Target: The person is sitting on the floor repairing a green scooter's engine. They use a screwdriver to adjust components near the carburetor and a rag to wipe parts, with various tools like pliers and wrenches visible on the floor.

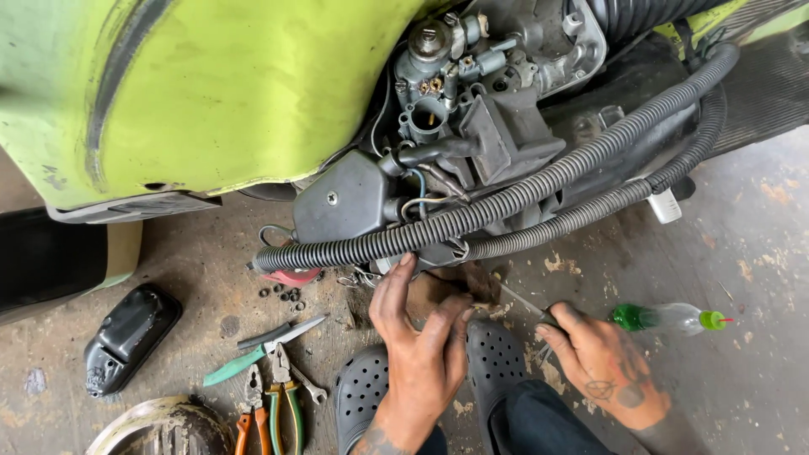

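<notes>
Fingers of the right hand pinched a thin metal tool, stiff, light and greasy-looking, best held near its handle. At nine o'clock, the left hand lay open-fingered below the corrugated hose.

Lime-green scooter body, grey ribbed hoses, black perforated clogs, green-handled scissors, orange-and-green pliers.
</notes>
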